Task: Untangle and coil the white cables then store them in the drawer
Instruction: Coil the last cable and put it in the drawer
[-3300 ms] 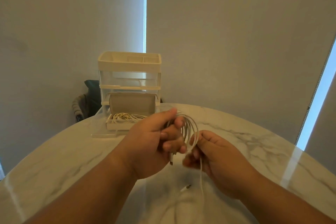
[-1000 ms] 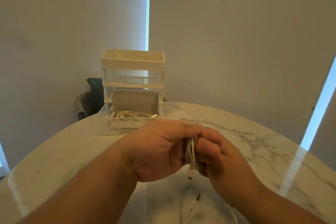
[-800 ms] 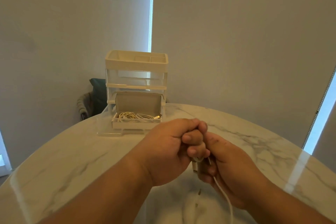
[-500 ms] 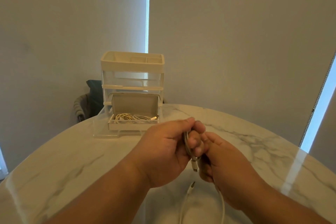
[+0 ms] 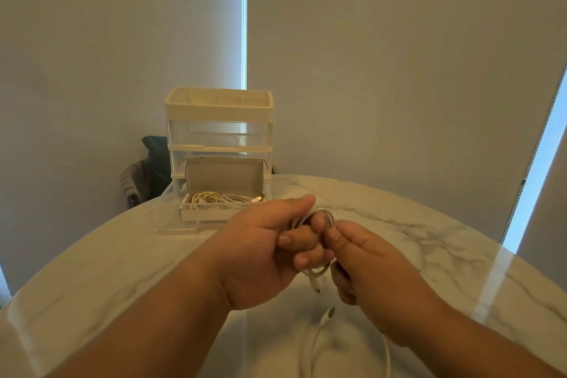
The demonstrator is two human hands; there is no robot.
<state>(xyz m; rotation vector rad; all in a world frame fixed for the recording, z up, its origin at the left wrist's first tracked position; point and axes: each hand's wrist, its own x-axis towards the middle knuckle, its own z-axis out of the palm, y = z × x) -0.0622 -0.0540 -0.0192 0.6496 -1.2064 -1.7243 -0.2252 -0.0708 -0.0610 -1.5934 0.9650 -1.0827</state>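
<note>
The left hand [image 5: 264,250] is closed around a coil [image 5: 319,242], mostly hidden by fingers. The right hand [image 5: 365,267] pinches the coil's side; its tail runs off-frame. More cables [image 5: 221,198] lie in the open drawer [image 5: 190,215] beyond.

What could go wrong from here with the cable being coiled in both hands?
1. The coil is pinched only between the left hand and right hand; shifting grip could let the loops spring open.
2. A loose tail lies on the marble table with its connector free; it may snag or drag as winding goes on.
3. The open drawer already holds a box of cables, so the new coil might tangle with them.
</note>
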